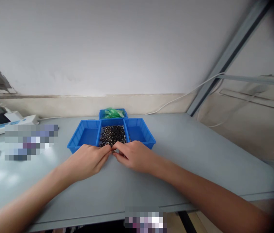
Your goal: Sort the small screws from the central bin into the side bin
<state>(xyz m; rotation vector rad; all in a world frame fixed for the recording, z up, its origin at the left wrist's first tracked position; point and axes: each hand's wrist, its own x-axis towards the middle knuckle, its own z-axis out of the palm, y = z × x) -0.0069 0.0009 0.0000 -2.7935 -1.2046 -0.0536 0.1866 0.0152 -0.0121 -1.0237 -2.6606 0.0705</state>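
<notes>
Looking at a bare left hand [88,160] and bare right hand [137,157] meeting over a grey desk [187,158], at the near end of a blue plastic middle bin [112,122]. Fingertips brought tip to tip, but can't tell whether gripping something tiny. Straight past the fingers, inside that bin: a heap of small black-and-gold parts [112,134], lying every which way, about equally near both hands. To either side, a blue plastic left bin [88,137] and blue plastic right bin [139,133]; beyond, a small blue plastic back bin [101,115] with green, shiny pieces [114,112].
</notes>
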